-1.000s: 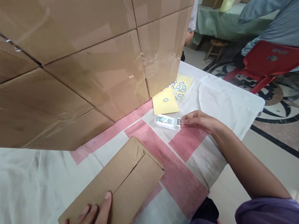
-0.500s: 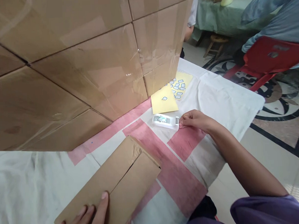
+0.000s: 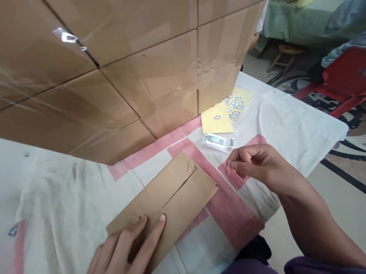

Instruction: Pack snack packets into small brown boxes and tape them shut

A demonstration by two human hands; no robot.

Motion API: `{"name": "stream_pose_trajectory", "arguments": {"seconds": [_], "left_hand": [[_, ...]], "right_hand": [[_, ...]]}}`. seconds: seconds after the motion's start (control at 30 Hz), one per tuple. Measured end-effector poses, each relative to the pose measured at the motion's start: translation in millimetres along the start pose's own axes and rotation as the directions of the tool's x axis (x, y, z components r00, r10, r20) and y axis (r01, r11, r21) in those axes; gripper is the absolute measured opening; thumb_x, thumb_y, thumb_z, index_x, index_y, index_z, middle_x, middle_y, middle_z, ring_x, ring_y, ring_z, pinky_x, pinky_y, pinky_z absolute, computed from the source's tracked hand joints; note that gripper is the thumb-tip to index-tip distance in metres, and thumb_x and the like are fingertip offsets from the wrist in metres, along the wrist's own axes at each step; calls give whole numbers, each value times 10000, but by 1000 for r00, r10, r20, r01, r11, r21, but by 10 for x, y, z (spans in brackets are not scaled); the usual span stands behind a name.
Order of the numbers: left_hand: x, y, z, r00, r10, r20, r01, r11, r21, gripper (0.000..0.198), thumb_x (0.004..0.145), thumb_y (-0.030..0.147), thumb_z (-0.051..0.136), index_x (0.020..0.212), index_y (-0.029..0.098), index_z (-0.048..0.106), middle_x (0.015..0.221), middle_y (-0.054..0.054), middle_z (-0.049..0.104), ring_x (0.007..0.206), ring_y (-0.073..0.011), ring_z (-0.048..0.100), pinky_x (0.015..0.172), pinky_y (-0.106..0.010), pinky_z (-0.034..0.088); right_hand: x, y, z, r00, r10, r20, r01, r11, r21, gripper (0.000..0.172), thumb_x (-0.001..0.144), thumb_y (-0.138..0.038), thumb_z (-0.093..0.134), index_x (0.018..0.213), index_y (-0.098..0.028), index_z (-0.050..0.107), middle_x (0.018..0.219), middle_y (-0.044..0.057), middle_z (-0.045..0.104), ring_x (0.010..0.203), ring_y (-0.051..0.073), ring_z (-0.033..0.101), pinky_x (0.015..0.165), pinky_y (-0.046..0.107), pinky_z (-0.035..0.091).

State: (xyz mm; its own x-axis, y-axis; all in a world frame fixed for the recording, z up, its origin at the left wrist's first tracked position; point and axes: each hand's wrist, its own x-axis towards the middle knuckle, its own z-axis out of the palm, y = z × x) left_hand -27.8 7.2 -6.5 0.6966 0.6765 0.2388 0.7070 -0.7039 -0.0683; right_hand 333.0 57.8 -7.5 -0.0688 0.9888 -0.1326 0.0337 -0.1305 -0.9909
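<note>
The small carton (image 3: 174,201) lies at the lower centre of the frame on the cloth-covered desk (image 3: 296,113), with the left hand (image 3: 121,250) resting on it, fingers spread. At centre right, the right hand (image 3: 259,165) is curled near the tape dispenser (image 3: 216,141); I cannot tell whether its grip meets or pinches anything. Steadying the carton well calls, I judge, for light, even pressure beside the seam (image 3: 184,181), which appears to gape towards its upper end.
</note>
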Motion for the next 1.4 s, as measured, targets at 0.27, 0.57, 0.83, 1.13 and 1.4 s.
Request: {"name": "stream_pose_trajectory", "arguments": {"seconds": [0.27, 0.57, 0.83, 1.13, 1.4], "left_hand": [[31, -87, 123, 979, 184, -84, -189, 981, -52, 758, 893, 755, 480, 1440, 238, 572, 1571, -142, 480, 1431, -439, 422, 1059, -516, 430], [277, 572, 100, 950, 55, -308, -54, 998, 11, 773, 913, 782, 389, 1204, 162, 746, 1221, -132, 749, 916, -277, 635, 619, -344, 459], [388, 425, 89, 914, -9, -405, -61, 986, -158, 384, 896, 394, 657, 1076, 72, 763, 1080, -89, 794, 769, -217, 591, 567, -327, 464], [381, 451, 165, 898, -122, -423, -1, 960, -280, 268, 875, 302, 682, 1039, 104, 759, 1198, -155, 737, 915, -276, 590, 723, -404, 471], [344, 459, 179, 895, -98, -435, -14, 969, -249, 285, 901, 310, 664, 1101, 127, 753, 1241, -56, 754, 1011, -253, 605, 770, -387, 421]], "right_hand": [[-164, -279, 727, 988, -117, 105, 129, 984, -120, 490, 903, -360, 713, 563, -220, 389, 830, 35, 699, 731, 198, 623, 608, 358, 448], [-158, -371, 951, 968, 30, 250, 15, 984, -177, 318, 925, -397, 695, 722, -177, 589, 949, 41, 614, 578, 75, 521, 450, 224, 399], [-89, -526, 822, 841, 402, 362, -321, 910, -264, 273, 940, -418, 612, 806, -182, 582, 467, -91, 417, 363, 64, 378, 388, 205, 222], [-46, -555, 860, 747, 478, 462, -433, 877, -207, 181, 929, -303, 569, 803, -174, 587, 664, -23, 678, 344, 40, 443, 428, 219, 270], [-64, -566, 927, 743, 483, 463, -410, 875, -256, 149, 947, -249, 547, 827, -165, 571, 893, 1, 734, 385, 18, 507, 454, 216, 312]]}}
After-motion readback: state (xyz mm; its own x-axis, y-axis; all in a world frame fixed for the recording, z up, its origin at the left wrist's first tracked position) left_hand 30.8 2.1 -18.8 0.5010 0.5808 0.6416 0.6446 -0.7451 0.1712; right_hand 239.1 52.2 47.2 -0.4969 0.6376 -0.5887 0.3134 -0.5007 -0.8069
